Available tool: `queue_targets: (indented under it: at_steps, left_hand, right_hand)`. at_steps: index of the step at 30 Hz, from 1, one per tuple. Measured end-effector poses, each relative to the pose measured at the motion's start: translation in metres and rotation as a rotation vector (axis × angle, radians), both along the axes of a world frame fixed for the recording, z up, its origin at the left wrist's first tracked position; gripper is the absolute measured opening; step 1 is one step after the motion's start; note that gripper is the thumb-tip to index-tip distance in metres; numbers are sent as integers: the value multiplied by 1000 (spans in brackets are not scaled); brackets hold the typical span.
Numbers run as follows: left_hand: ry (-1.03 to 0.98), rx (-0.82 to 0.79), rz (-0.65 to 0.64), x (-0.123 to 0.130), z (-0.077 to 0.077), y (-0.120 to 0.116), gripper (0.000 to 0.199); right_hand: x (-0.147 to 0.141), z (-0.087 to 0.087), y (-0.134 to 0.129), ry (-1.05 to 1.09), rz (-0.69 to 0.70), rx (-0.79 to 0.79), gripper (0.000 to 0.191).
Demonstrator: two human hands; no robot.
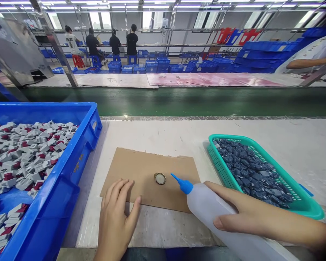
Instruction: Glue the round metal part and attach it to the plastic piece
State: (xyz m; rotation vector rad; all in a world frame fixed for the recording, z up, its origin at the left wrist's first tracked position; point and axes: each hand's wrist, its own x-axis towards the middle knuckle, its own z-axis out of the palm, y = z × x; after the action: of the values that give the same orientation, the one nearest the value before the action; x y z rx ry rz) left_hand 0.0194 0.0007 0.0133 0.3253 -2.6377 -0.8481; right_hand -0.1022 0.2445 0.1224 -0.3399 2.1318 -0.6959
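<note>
Left hand (116,217) flat, fingers spread on brown cardboard (149,174). Right hand (250,215) fingers wrap a translucent bottle (214,214), blue nozzle tilted toward a round cap (160,178).

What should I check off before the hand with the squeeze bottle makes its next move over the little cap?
1. Right hand has a firm grip on the squeeze bottle: ok.
2. Blue nozzle points toward the bottle cap: ok.
3. Cap lies open side up on the cardboard sheet: ok.
4. Left hand rests flat on the cardboard edge: ok.
5. Nozzle tip open: cannot tell.
6. Bottle fill level: cannot tell.
</note>
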Motion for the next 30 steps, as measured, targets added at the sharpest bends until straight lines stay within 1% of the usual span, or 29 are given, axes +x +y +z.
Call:
queue_targets:
  at_steps: [2, 5, 8, 11, 13, 18, 21, 23, 25, 28, 30]
  left_hand:
    - [60, -3, 6, -1, 0, -1, 31]
    - [132, 6, 18, 0, 3, -2, 29]
    - [146, 5, 24, 4, 3, -2, 29]
    - [150, 4, 27, 6, 0, -3, 29]
    - [159, 7, 22, 7, -2, -4, 29]
    - [127, 5, 7, 7, -3, -5, 30]
    - [108, -10, 14, 6, -3, -5, 32]
    - [85, -42, 10, 6, -4, -4, 32]
    - [65, -104, 1, 6, -5, -4, 31]
    - [59, -203, -26, 5, -8, -5, 31]
    - [61, -239, -43, 5, -9, -7, 33]
  right_hand:
    - [-2, 5, 0, -45, 56, 45, 63]
    - [-3, 10, -3, -74, 99, 47, 56]
    - [1, 10, -8, -19, 66, 40, 51]
    - [5, 7, -12, 33, 6, 33, 47]
    - [6, 6, -14, 50, -10, 37, 46]
    - [2, 8, -17, 31, 8, 78, 46]
    - [-3, 12, -19, -7, 69, 111, 47]
    - [-6, 14, -21, -15, 96, 125, 46]
    - [-8, 14, -23, -15, 86, 130, 46]
    - [-9, 12, -25, -19, 62, 130, 45]
    - [-10, 9, -25, -3, 66, 142, 45]
